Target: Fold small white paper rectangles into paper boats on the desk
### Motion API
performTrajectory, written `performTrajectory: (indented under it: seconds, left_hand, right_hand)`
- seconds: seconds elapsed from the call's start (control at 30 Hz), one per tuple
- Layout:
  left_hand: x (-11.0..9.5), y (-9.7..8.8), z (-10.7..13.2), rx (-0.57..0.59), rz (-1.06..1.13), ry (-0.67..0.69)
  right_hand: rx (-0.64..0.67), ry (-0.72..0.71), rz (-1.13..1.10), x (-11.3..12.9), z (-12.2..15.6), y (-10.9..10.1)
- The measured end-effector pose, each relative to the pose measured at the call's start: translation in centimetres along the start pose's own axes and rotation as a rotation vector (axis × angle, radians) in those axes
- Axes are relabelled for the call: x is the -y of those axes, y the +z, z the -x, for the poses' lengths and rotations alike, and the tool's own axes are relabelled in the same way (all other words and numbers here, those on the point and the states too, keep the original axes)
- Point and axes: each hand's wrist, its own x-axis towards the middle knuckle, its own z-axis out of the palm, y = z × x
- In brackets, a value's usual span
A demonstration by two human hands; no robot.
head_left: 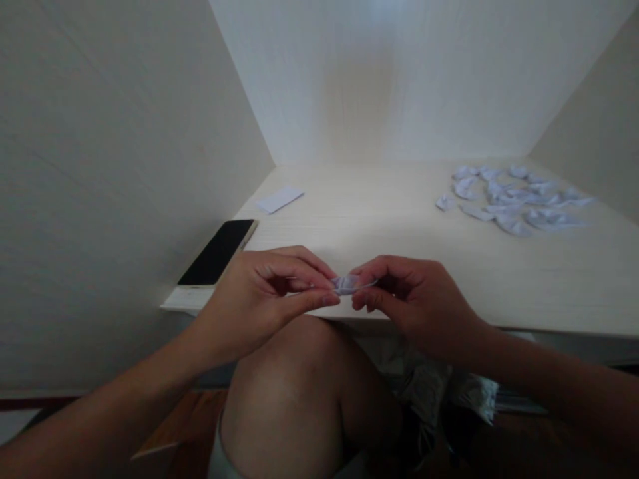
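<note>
Between my hands, close to the table's front edge, is a small whitish folded piece (345, 285), thin and creased; whether it is paper or cloth I cannot tell. My left hand (279, 283) pinches its left end between thumb and fingers. At the other end, the thumb and fingertips of my right hand (407, 289) are closed on it, and a thin pale edge curves up beside them. My fingers hide both ends of the piece.
Several crumpled or twisted whitish pieces (514, 196) lie loosely heaped at the table's back right. A flat white rectangular sheet (280, 199) lies at the back left. Near the left wall (124, 166) is a dark-screened phone (218, 253). My bent knee (299, 372) is below the table edge.
</note>
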Motion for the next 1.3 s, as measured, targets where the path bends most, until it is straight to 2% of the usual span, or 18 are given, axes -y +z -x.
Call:
performTrajectory:
  seconds: [0.13, 0.27, 0.3, 0.47, 0.6, 0.8, 1.3]
  left_hand:
    - [1.7, 1.0, -2.9, 0.072, 0.011, 0.013]
    - [3.9, 3.8, -7.4, 0.143, 0.027, 0.024]
    - [4.4, 4.8, -8.7, 0.141, 0.036, -0.018]
    - [6.9, 9.8, -14.6, 0.129, 0.054, -0.013]
    - [8.1, 11.5, -17.4, 0.067, 0.038, -0.010]
    - [8.4, 11.2, -17.8, 0.080, 0.043, -0.026]
    - [7.7, 10.2, -17.5, 0.179, 0.155, -0.033]
  right_hand:
    - [-0.051, -0.059, 0.286, -2.0, -0.4, -2.1]
    - [-0.186, -0.083, 0.674, -3.9, -0.6, -5.3]
    - [-0.217, -0.071, 0.737, -4.3, -0.7, -6.2]
    - [-0.410, 0.044, 0.955, -5.8, -1.0, -11.2]
    - [-0.490, 0.111, 1.065, -6.7, -0.7, -14.5]
    - [-0.487, 0.147, 1.123, -7.8, -0.2, -16.9]
    - [-0.616, 0.145, 1.094, -8.5, -0.2, -17.9]
